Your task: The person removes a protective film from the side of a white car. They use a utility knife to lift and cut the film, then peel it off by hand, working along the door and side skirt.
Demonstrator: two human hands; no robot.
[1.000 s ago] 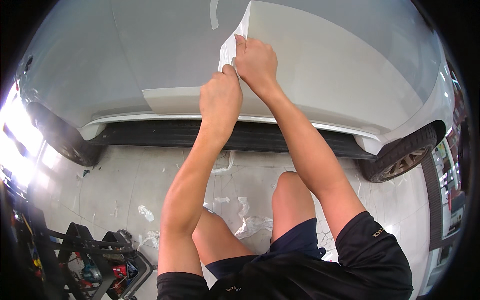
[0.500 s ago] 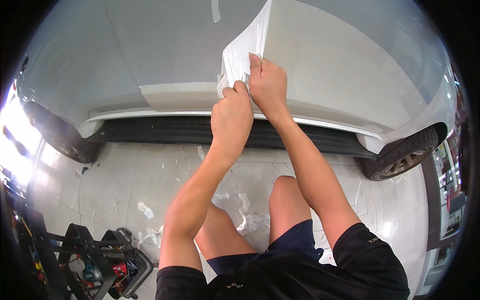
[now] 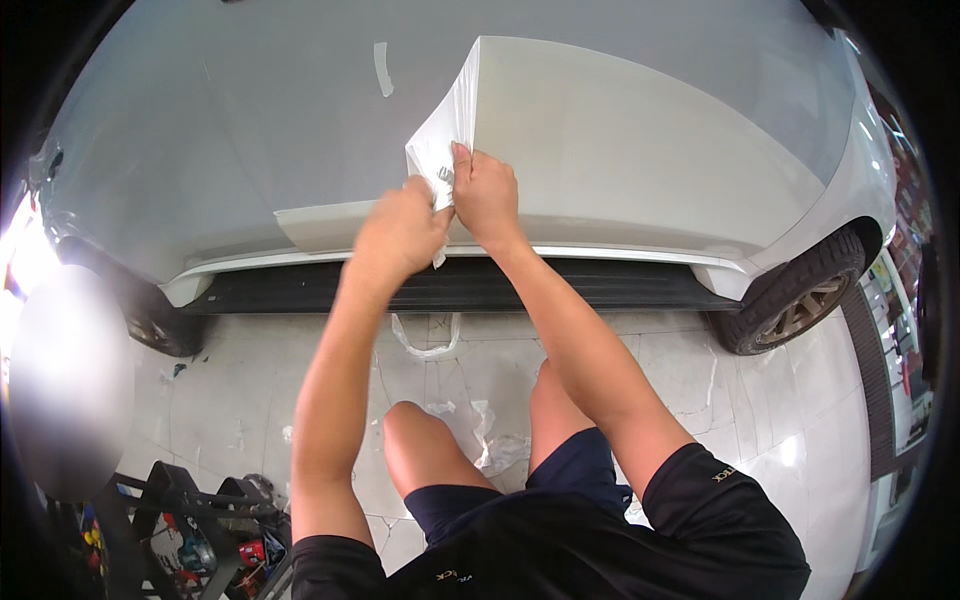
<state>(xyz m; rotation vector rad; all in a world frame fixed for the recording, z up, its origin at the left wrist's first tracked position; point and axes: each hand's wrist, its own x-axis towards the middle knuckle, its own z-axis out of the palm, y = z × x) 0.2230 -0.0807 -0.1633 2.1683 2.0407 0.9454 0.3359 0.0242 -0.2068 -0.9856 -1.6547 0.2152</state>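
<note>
A wrinkled white film [image 3: 448, 112] is stretched off the side of a car [image 3: 300, 120], its folds fanning from my hands up to a corner on the panel. My right hand [image 3: 487, 197] is closed on the film's gathered edge, thumb pointing up. Just left of it and a little lower, my left hand [image 3: 398, 232] is also closed on the bunched film, its fingers slightly blurred. A short end of film hangs below. To the right, a smooth pale section [image 3: 640, 150] covers the lower door. Another pale strip [image 3: 330, 222] runs along the panel's lower left.
A black running board [image 3: 560, 287] crosses below the panel between two wheels [image 3: 800, 295]. Film scraps [image 3: 500, 450] litter the tiled floor. A black tool cart [image 3: 190, 530] stands at lower left. A blurred pale shape [image 3: 70, 380] is at the left edge. Tape [image 3: 383, 68] sticks to the panel.
My left hand has moved left and away from the right hand. The view has shifted, showing more of the upper panel. The blurred shape at left and a looped film strip under the running board have appeared.
</note>
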